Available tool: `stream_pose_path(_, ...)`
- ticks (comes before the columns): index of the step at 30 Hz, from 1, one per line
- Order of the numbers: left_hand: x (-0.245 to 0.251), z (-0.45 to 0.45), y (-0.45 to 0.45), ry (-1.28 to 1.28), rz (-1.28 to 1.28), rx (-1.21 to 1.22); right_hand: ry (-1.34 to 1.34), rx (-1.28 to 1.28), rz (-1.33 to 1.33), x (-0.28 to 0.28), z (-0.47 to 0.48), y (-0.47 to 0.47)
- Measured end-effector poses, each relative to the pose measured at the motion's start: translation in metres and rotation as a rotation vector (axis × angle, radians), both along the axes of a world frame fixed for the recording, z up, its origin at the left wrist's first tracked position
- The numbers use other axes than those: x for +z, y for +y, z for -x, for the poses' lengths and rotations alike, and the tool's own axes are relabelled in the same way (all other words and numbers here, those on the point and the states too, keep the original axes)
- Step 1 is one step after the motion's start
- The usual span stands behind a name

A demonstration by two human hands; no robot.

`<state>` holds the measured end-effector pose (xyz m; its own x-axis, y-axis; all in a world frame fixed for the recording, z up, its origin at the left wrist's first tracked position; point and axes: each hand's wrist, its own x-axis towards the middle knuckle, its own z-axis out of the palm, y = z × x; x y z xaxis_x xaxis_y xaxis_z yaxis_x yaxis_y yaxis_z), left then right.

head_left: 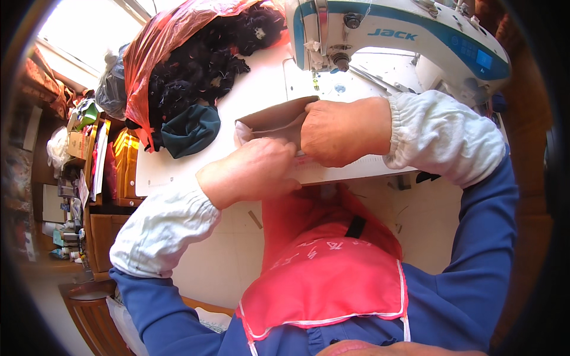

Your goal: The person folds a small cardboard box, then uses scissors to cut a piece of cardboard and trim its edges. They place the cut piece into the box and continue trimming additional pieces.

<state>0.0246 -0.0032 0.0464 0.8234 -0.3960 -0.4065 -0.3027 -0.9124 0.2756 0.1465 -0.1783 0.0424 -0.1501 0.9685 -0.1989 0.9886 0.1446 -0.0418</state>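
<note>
A brown piece of fabric [278,113] with a pale inner side lies folded at the front of the white sewing table [262,84]. My right hand [345,131] grips its right end, fingers curled over the edge. At its near left part, my left hand [251,167] has its fingers bent on the pale side; whether they pinch it is hidden. Just beyond the fabric stands the needle area [315,82] of a white and blue Jack sewing machine [392,33].
Left on the table, a red plastic bag [138,84] holds dark fabric scraps [191,71]. Beside it lies a dark green cloth [191,131]. Metal tweezers or a similar tool [372,78] rest under the machine arm. Cluttered shelves [93,178] stand at far left.
</note>
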Motion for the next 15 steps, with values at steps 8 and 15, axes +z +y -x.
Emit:
stream_pose_path(8,0.012,-0.009,-0.011,0.109,-0.191,-0.059,-0.027,0.121,-0.164,-0.005,-0.005,-0.011)
stream_pose_path(15,-0.003,0.005,0.002,-0.21,0.07,0.009,0.032,0.078,-0.796,-0.009,0.025,-0.06)
